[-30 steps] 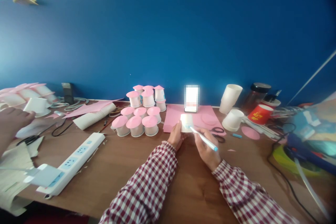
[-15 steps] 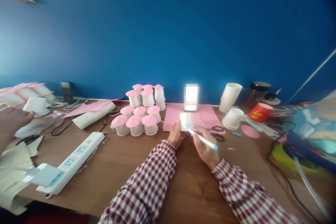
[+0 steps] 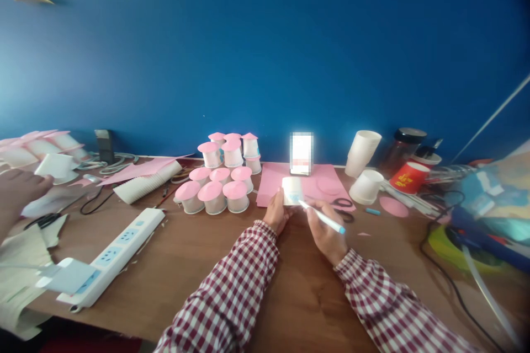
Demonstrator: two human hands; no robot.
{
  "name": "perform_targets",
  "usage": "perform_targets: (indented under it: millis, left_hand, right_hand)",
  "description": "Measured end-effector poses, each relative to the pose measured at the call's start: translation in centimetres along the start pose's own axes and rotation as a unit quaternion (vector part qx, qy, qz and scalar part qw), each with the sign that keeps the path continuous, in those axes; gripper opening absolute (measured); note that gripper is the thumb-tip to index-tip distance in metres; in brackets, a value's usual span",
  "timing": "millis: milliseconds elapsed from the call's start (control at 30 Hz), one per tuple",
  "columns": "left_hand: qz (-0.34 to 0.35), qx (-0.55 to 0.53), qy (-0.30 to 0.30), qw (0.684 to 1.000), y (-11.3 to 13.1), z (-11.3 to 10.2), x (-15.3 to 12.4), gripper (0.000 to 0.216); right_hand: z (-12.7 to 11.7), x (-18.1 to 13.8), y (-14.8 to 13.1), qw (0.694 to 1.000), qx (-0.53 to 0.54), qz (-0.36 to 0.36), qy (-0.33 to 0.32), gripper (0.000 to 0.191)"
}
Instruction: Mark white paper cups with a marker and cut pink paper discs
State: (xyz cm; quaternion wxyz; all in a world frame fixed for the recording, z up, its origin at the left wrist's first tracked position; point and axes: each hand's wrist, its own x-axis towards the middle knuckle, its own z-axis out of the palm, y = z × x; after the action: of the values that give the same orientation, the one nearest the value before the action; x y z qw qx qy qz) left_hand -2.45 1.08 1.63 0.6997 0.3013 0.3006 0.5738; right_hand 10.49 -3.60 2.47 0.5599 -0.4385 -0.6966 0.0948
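Note:
My left hand (image 3: 276, 213) is closed around the lower left side of a white paper cup (image 3: 292, 190), which has light blue marks on its side. A light blue marker (image 3: 329, 219) is pinched in my right hand (image 3: 326, 234), its tip close to the cup's right side; whether it touches, I cannot tell. Behind the cup lies pink paper (image 3: 271, 176), with a bright phone (image 3: 301, 154) standing upright on it. Scissors (image 3: 343, 204) lie to the right of the cup, and the marker's small blue cap (image 3: 372, 211) is farther right.
Several pink-topped cups (image 3: 210, 191) stand to the left. A white power strip (image 3: 114, 253) lies nearer the front left. At far left is another person's hand (image 3: 25, 187). White cups (image 3: 367, 186), a red cup (image 3: 409, 177) and a dark cable (image 3: 447, 281) are on the right.
The marker and my right hand have shifted slightly right, so the tip sits a little farther along from the blue marks. My left hand still holds the cup.

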Motion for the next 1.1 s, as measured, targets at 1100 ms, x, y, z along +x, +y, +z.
perform_targets:
  millis: [1100]
  left_hand:
    - [0.040, 0.056, -0.059, 0.996, -0.55, -0.34, 0.01, 0.045]
  right_hand:
    - [-0.11, 0.17, -0.62, 0.998, -0.017, -0.060, 0.013, 0.017]
